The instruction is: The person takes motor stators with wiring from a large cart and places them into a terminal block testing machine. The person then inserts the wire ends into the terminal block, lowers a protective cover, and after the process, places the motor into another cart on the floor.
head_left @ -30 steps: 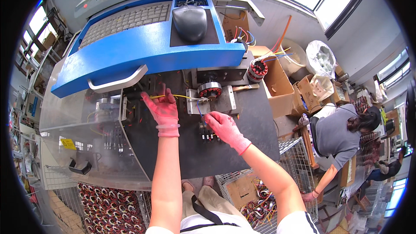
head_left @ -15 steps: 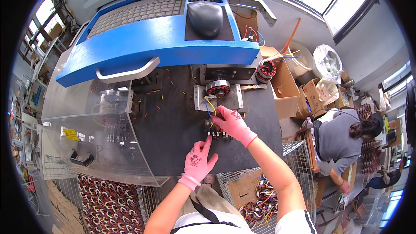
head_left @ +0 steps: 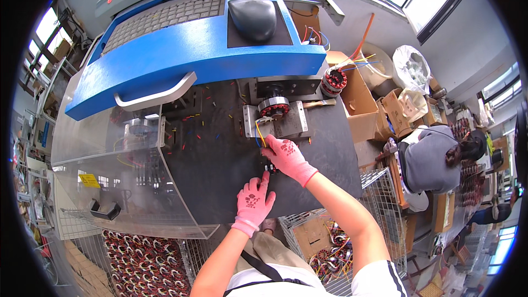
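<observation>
"Since the head view is all we have, what has just changed?"

"A second ago the left hand [head_left: 254, 202] held the yellow wire [head_left: 261, 136] out to the side; now the right hand [head_left: 289, 158] has that wire, and the left has come to the small black terminal block [head_left: 269, 168] just below the right fingertips. So both hands now meet at one spot."

"And the fingers?"

"Right thumb and forefinger look together, clamped on the yellow wire. The left forefinger points out, thumb apart from it, its tip at the block; touching or just beside, I can't quite tell, since the right hand covers much of it."

"How does the motor part [head_left: 274, 108] look?"

"It sits beyond the right fingertips, by a metal bracket [head_left: 297, 120]: silver-rimmed, red inside, dark at the middle. The yellow wire and a blue wire [head_left: 257, 141] hang toward those fingertips, slightly bowed."
</observation>
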Available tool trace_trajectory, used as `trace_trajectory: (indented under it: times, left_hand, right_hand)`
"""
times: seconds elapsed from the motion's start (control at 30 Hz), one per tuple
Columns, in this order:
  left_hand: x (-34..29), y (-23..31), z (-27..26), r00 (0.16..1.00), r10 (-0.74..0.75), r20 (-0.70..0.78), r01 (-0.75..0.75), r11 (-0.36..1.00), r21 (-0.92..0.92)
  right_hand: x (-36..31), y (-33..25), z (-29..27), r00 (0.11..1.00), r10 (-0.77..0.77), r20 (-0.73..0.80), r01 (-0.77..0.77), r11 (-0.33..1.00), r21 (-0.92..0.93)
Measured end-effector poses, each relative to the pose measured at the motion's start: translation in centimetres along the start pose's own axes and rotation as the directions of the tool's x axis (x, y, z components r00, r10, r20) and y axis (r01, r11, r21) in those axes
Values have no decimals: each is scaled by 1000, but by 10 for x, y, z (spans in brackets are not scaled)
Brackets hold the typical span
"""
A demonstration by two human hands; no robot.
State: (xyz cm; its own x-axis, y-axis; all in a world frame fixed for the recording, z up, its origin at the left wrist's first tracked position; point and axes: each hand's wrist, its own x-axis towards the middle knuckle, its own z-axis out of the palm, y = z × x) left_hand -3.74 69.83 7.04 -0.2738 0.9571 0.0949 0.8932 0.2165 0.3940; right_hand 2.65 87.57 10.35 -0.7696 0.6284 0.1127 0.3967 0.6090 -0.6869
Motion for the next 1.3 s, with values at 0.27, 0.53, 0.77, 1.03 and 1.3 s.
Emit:
trace_trajectory:
  times: [0.27, 0.53, 0.77, 1.03, 1.3]
  left_hand:
    - [-48, 0, -43, 903, -58, 425, 303, 788, -536]
    - [-147, -40, -6, 957, 223, 184, -135, 908, -397]
    - [-235, -87, -76, 849, -416, 325, 519, 771, -369]
    - [-223, -147, -67, 685, -722, -97, 369, 459, -808]
    - [21, -183, -128, 957, -55, -285, -35, 952, -303]
  right_hand:
    - [-50, -87, 0, 979, 24, 201, -97, 927, 362]
    - [-95, -174, 80, 860, -226, 457, -86, 819, 567]
    - [-154, -105, -20, 855, 196, 481, -444, 756, 481]
    - [-238, 23, -60, 588, 721, -366, -194, 565, 802]
    - [-237, 83, -90, 277, 716, -640, -244, 697, 674]
